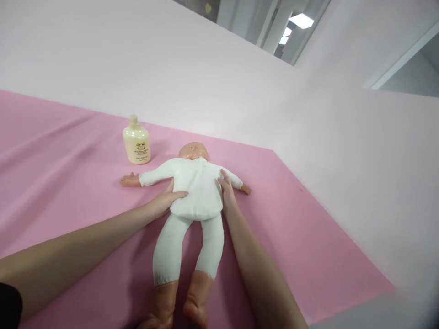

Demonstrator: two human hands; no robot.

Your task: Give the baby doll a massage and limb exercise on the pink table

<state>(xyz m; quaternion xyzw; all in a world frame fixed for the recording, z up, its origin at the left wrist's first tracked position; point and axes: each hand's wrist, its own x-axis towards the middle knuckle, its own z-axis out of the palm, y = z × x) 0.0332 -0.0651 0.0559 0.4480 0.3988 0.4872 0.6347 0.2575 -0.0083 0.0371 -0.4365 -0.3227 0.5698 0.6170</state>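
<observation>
A baby doll (197,189) with a white cloth body lies face up on a pink sheet (302,228), its arms spread and its feet toward me. My left hand (168,198) grips the left side of its torso, the thumb on the front and the other fingers partly hidden beside or under it. On the torso's right side, below the doll's arm, my right hand (227,189) holds on, with fingertips near the chest. Both hands are on the doll at about the same height.
A cream-coloured bottle (137,144) with a label stands on the sheet, behind the doll's outstretched left-side hand. A white wall (137,59) rises behind the sheet, with a window (254,23) at the top.
</observation>
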